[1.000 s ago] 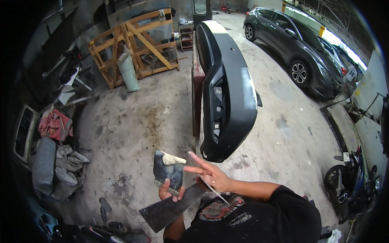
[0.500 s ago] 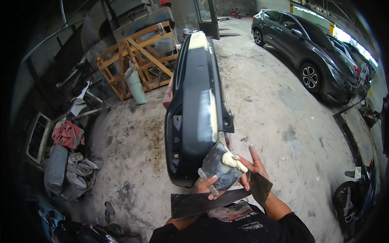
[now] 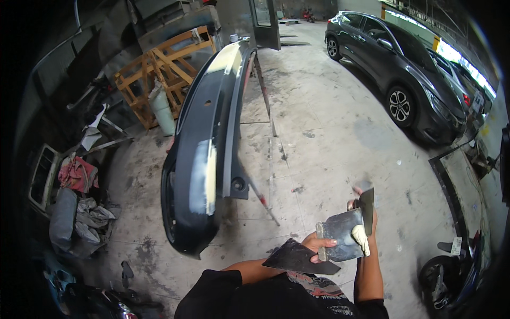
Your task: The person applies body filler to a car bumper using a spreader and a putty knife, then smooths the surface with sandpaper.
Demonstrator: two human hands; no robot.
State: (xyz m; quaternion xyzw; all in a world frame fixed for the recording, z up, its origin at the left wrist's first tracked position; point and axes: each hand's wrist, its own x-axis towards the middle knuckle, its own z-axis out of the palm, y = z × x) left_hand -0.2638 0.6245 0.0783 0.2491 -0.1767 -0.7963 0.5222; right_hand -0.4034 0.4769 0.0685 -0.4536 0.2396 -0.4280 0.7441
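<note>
My left hand (image 3: pixel 317 246) grips the edge of a flat, grey, smeared putty board (image 3: pixel 340 227), its thumb lying on top. A lump of cream putty (image 3: pixel 360 240) sits on the board's right side. Beside it is my right hand (image 3: pixel 363 188), with fingertips blurred and most fingers hidden by a dark flat shape (image 3: pixel 366 211); whether it holds that is unclear. Another dark flat shape (image 3: pixel 300 258) lies across my left wrist. To the left stands a long black car bumper (image 3: pixel 197 138) with pale cream and grey filler patches (image 3: pixel 211 175), apart from both hands.
Thin stand legs (image 3: pixel 264 95) show beside the bumper. A dark grey car (image 3: pixel 393 64) is parked at right, and a motorcycle wheel (image 3: pixel 436 284) is near it. Wooden frames (image 3: pixel 154 74), a pale green roll (image 3: pixel 162 111) and bundled covers (image 3: pixel 93 220) line the left side.
The view has shifted, so the bumper now sits further left. My hands and the board have moved right, away from the bumper; the putty lump stays on the board.
</note>
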